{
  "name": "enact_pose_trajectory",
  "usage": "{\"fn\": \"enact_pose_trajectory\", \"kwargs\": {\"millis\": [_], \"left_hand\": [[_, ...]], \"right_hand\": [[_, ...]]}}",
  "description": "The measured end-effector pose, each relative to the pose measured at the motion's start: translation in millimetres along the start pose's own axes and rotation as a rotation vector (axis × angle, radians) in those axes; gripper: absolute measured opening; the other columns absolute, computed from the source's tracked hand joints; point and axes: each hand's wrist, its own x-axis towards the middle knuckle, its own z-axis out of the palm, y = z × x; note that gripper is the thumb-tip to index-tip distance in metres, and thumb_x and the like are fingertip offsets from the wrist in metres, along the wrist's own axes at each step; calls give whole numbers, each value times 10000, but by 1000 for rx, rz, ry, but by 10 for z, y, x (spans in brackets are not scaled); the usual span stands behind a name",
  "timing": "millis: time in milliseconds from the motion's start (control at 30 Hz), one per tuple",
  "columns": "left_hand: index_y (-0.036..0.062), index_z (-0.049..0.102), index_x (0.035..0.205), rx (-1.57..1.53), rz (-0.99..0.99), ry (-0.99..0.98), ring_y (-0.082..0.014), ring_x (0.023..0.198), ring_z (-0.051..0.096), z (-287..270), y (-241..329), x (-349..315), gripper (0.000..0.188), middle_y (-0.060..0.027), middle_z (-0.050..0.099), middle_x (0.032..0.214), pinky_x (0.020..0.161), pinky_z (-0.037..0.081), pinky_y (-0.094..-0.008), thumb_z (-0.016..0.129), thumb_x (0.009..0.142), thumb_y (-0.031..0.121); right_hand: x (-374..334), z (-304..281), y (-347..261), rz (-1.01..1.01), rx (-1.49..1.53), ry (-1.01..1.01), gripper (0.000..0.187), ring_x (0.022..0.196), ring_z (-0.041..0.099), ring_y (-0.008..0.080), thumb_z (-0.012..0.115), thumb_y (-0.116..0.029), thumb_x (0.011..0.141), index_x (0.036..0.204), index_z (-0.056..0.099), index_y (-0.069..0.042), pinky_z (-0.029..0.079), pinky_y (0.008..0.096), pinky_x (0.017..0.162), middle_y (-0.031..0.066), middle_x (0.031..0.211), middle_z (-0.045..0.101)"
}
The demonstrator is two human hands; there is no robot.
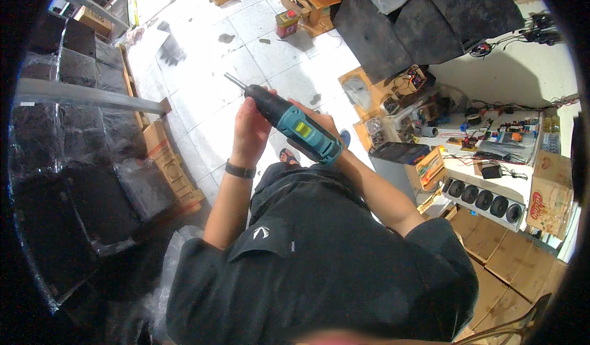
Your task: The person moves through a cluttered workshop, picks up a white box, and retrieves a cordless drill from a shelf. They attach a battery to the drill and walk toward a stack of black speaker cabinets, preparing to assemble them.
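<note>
A teal and black power drill is held in front of my body, tilted so that its thin metal bit points to the far left. My left hand is closed at the black front end of the drill, fingers partly hidden beneath it. On the other side my right hand wraps round the drill, and most of its fingers and the grip are out of sight under the body. The bit touches nothing.
Stacks of black goods wrapped in clear film stand on the left by a wooden pallet. To the right, a white workbench carries electronic parts and wires. A red can stands on the tiled floor ahead. Cardboard boxes are at the lower right.
</note>
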Motion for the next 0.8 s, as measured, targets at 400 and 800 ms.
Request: {"fn": "enact_pose_trajectory", "kwargs": {"millis": [400,800], "left_hand": [[13,420,1381,-123,-10,57,-250,1275,494,-91,84,17,480,-123,528,1344,1092,409,-419,568,992,252],[16,452,1265,-94,21,189,-308,1274,497,224,255,340,391,-115,556,1221,1060,413,-443,510,1019,315]], "right_hand": [[133,-16,49,-224,241,-27,552,913,672,186,779,-167,809,1304,559,-60,541,336,844,78,1089,704],[208,32,-127,342,616,-218,342,699,625,115,699,-156,852,1152,611,-16,517,282,715,45,842,665]]}}
